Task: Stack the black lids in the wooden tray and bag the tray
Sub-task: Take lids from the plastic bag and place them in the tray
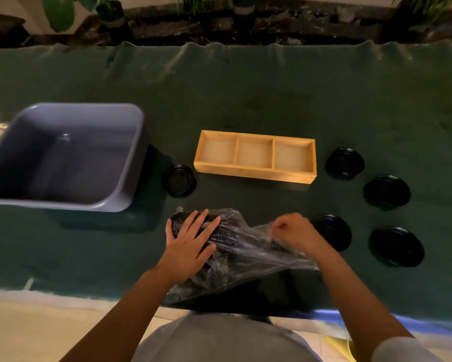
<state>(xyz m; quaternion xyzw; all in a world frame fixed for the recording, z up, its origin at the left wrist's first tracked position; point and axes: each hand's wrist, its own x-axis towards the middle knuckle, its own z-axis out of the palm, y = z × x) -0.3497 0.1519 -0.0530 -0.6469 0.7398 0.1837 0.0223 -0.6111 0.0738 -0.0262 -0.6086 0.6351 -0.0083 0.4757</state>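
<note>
A wooden tray with three empty compartments lies in the middle of the green cloth. Several black lids lie loose: one left of the tray, others to its right, and one partly behind my right hand. A clear plastic bag with dark lids inside lies near the front edge. My left hand rests flat on the bag's left end with its fingers spread. My right hand pinches the bag's film.
A grey plastic tub stands empty at the left. The green cloth covers the table. Potted plants line the far edge. Tiled floor shows beyond the table's near edge.
</note>
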